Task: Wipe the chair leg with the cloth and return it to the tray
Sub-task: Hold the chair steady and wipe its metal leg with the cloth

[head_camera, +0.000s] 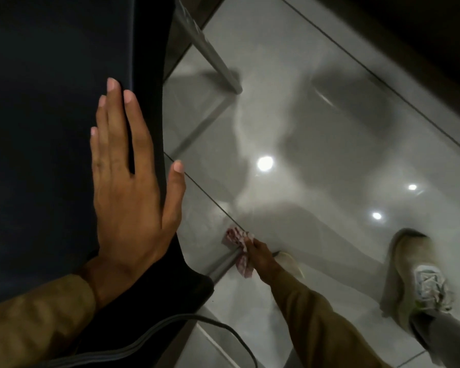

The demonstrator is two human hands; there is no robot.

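From the head camera, we are bracing the dark chair seat (51,128) with our left hand (128,187) spread flat at its right edge. Our right hand (259,254) is pinching the pink checked cloth (238,248) around the grey chair leg (223,266) near the floor; we should be keeping it wrapped snug and stroking along the leg's length. The glossy tile floor (316,155) is throwing back ceiling lights; no tray is showing.

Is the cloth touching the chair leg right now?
Touching. The head view shows the right hand pressing the pink cloth around the grey chair leg near the floor, no gap visible.
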